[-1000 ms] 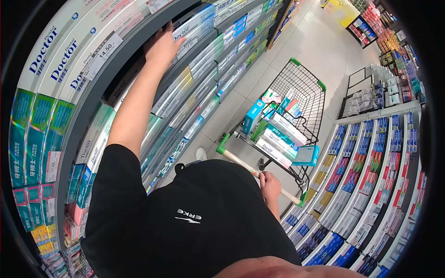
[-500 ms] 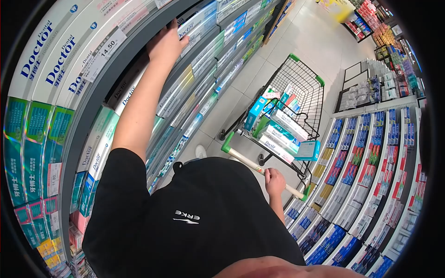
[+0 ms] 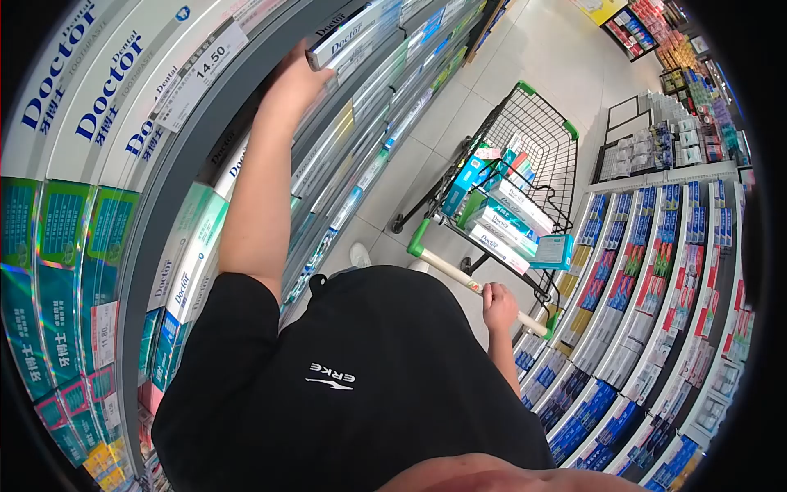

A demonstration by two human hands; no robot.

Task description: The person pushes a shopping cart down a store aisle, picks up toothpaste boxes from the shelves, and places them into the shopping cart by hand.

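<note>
My left hand (image 3: 297, 85) reaches into the shelf at the upper left. Its thumb lies along the lower side of a white Doctor toothpaste box (image 3: 346, 41), and its fingers are at the near end, partly hidden. My right hand (image 3: 499, 307) is wrapped round the pale handle (image 3: 449, 269) of a shopping cart (image 3: 525, 119). White and teal toothpaste boxes (image 3: 500, 243) lie stacked in the cart near the handle, with a blue box (image 3: 552, 252) beside them.
Large Doctor boxes (image 3: 106, 115) and a price tag reading 14.50 (image 3: 201, 75) line the left shelf. Curved shelves of packaged goods (image 3: 639, 287) stand at the right. Grey floor tiles (image 3: 467, 107) run between, and more displays (image 3: 656, 156) stand farther back.
The view has shifted, with the cart and my right hand now farther right in it. The Doctor box's near end now shows more clearly at my left fingers. My right hand stays on the handle.
</note>
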